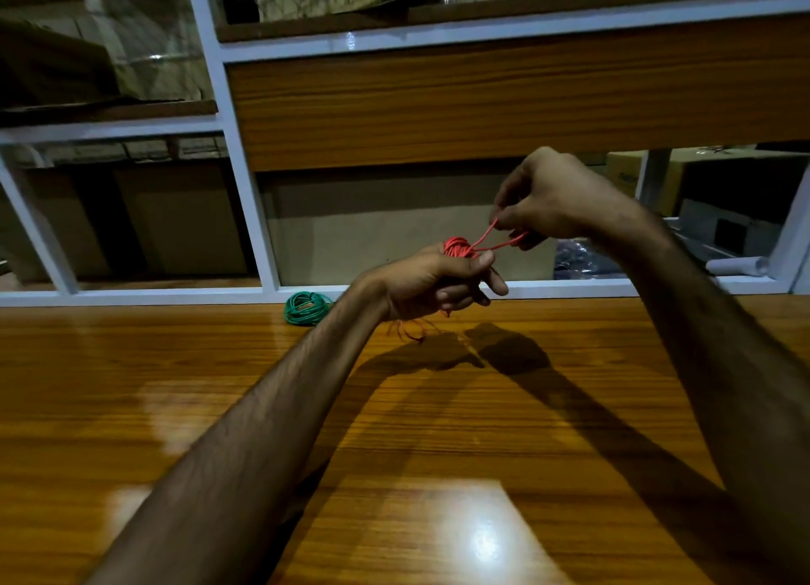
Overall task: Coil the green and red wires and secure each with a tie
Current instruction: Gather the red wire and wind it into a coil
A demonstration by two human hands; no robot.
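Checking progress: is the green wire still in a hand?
No, the green wire lies coiled on the table, touched by neither hand.

Scene lighting is dim and warm. One overhead source produces a bright glare patch on the glossy counter point(482, 536) near its front edge; a fainter reflection lies toward the left edge. Both forearms cast dark, soft-edged shadows across the counter surface. Wide-angle distortion bends the white frame point(245, 176) lines. Frame borders are soft, and background detail is dark and blurred
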